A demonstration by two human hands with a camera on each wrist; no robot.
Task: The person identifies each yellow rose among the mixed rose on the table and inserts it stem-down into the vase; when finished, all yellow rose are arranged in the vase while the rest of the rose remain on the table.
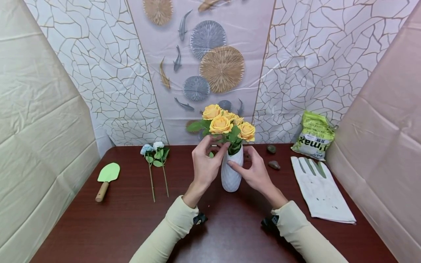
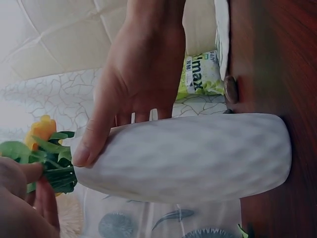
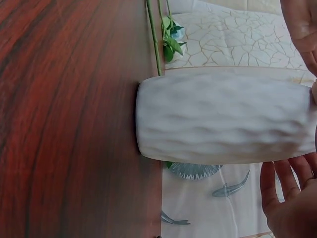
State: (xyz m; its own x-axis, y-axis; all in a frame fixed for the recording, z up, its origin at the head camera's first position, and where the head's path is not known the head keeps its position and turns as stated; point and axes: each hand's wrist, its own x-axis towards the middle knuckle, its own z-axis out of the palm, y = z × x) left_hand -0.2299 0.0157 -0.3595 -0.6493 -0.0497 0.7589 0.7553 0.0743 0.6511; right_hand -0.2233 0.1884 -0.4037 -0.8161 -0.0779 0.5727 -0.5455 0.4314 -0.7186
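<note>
A white, dimpled vase (image 1: 231, 179) stands upright on the table, tilted sideways in both wrist views. Yellow artificial roses (image 1: 221, 124) with green leaves rise from its mouth. My left hand (image 1: 207, 160) pinches the green stems (image 2: 60, 178) just above the rim, as the left wrist view shows. Around the upper part of the vase, my right hand (image 1: 254, 171) holds on, thumb across the front near the rim and fingers on the far side. The lower ends of the stems are hidden inside the vase.
Blue and white artificial flowers (image 1: 153, 147) lie on the left of the table (image 1: 131, 226), near a green trowel (image 1: 109, 172). To the right are dark stones (image 1: 274, 165), white gloves (image 1: 320, 193) and a green bag (image 1: 314, 136). Patterned cloth hangs behind.
</note>
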